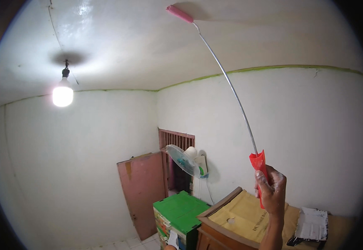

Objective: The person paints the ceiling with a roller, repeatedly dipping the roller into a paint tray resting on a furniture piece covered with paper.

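Observation:
My right hand (272, 187) is wrapped round the red handle of a paint roller (240, 106), raised in front of me. White paint specks its fingers and thumb. From the handle a long thin metal rod slants up and left to a pink roller sleeve (180, 13), which lies at or very close to the white ceiling (119, 37). Only a sliver of my left hand (170, 247) shows at the lower edge. Right above it is a whitish flat piece (173, 239); whether that hand grips it is hidden.
A paint-smeared tray (311, 225) rests on the brown-paper-covered wooden cabinet (223, 229). Beside it stands a green-topped drawer unit (183, 208). A lit bulb (63, 95) hangs from the ceiling. A wall fan (185, 159) sits near the open pink door (143, 189).

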A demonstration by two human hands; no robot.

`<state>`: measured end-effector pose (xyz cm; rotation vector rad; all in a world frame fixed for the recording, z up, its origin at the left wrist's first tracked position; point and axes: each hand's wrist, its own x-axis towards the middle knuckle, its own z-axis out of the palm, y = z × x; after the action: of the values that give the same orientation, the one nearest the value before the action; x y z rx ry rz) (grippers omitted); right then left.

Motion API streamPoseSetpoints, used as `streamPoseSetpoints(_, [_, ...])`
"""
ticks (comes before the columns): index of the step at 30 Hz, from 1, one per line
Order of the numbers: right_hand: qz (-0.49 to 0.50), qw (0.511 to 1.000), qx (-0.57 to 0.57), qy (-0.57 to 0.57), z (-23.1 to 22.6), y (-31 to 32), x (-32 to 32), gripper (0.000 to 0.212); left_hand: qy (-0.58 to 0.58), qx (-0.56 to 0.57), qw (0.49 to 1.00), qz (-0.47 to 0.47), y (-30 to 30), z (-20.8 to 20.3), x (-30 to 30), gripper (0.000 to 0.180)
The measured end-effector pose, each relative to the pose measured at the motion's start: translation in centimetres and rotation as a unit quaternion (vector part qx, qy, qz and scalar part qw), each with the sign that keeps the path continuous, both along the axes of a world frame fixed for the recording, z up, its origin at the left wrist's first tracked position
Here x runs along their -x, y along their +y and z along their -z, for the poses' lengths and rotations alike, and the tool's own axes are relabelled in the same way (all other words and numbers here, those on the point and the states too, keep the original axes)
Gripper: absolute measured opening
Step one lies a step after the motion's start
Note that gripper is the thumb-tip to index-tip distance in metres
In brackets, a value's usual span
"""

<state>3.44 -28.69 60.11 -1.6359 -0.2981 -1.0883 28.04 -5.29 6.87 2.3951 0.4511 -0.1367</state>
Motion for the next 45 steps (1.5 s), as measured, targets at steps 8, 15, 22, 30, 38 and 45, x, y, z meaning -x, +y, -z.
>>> streamPoseSetpoints(8, [0.065,0.997,-0.030,-0.003,0.0,-2.2,6.8,0.022,-0.001,-0.001,1.000,0.002,-0.3,-0.1,0.5,0.030])
streamPoseSetpoints(15, [0.032,0.998,0.057,0.017,-2.4,-0.6,1.4,0.027,0.002,0.005,1.000,-0.003,0.3,0.5,1.3,0.031])
streamPoseSetpoints(22, [0.044,0.987,0.155,-0.022,-7.1,5.1,-12.9,0.034,0.006,0.015,1.000,-0.001,1.3,0.8,1.9,0.032])
streamPoseSetpoints(30, [0.000,0.985,0.172,-0.008,-11.1,12.2,-25.0,0.040,0.010,0.019,1.000,0.012,1.3,1.2,1.8,0.033])
streamPoseSetpoints(38, [-0.046,0.995,0.083,0.015,-4.6,8.2,-18.0,0.030,0.012,0.022,0.999,0.032,0.8,2.2,1.8,0.034])
streamPoseSetpoints(45, [-0.030,0.994,-0.080,0.067,14.1,0.9,-10.5,0.020,0.014,0.011,0.999,0.045,0.1,3.6,1.9,0.035])
